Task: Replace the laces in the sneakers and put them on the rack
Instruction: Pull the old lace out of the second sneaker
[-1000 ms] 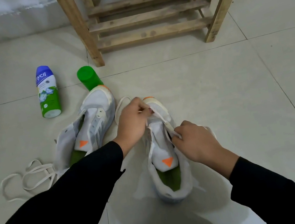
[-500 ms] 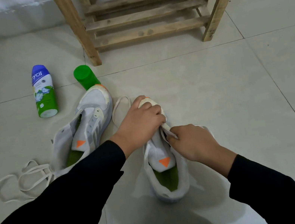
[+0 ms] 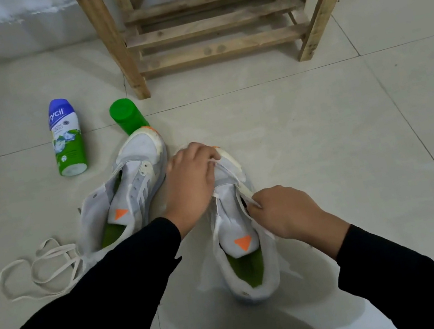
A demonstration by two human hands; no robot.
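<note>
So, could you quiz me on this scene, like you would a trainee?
1. True or false: a sneaker sits on the rack.
2. Where is the loose lace? A: on the floor by the left sneaker; B: on the rack; C: round the bottle.
3. What do the left hand and right hand hold?
Key: 1 false, both sneakers are on the floor. 2 A. 3 the lace of the right sneaker.

Glossy pale floor tiles [image 3: 318, 123] meet a scuffed whitish wall [image 3: 13, 35].
</note>
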